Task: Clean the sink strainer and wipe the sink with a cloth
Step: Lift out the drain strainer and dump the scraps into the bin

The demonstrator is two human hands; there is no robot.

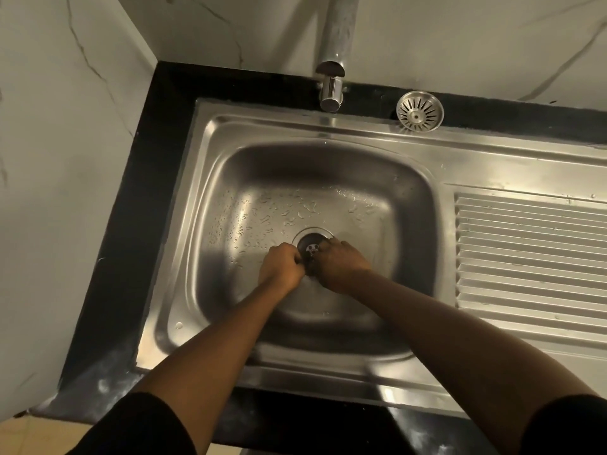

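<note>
A black counter fills a corner. A white back wall with thin dark lines stands behind it, a matching side wall left of it. Tan floor shows below its front left corner. The light is dim.

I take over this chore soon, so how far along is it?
Done: the strainer is out, lying at the back edge of the sink, by the tap. In hand: left hand and right hand work at the open drain, fingers curled; what they grip is unclear. Left: drops bead the basin and no cloth shows, so wiping is not begun.
</note>
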